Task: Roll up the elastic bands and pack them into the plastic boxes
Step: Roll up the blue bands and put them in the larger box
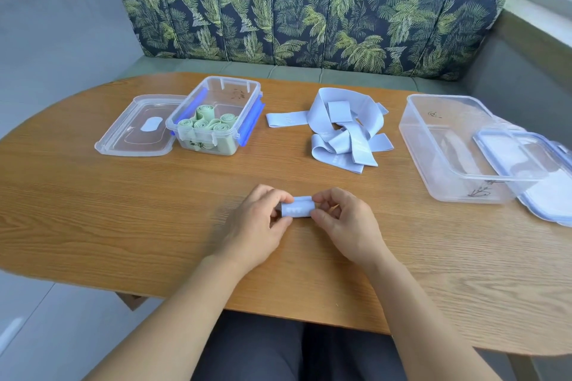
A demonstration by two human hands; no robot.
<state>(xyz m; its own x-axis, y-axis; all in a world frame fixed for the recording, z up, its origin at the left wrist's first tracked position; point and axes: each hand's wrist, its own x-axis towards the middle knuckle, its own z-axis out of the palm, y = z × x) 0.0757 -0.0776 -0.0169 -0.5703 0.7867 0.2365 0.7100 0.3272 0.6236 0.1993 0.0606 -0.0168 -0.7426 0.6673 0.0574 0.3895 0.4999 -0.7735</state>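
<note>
Left hand (257, 223) and right hand (346, 223) each pinched one end of a rolled blue band (297, 207).
It sat at the near middle of the wooden table (123, 210). Loose blue bands (340, 127) lay piled farther off; a clear box (216, 86) of green rolls (204, 124) stood far left beside its lid (136, 130), and a larger clear box (448, 145) stood right.

Lid (541, 182) at the table's (123, 210) right edge, cut off by the frame; print on the rolled band (297, 208) too small to read
</note>
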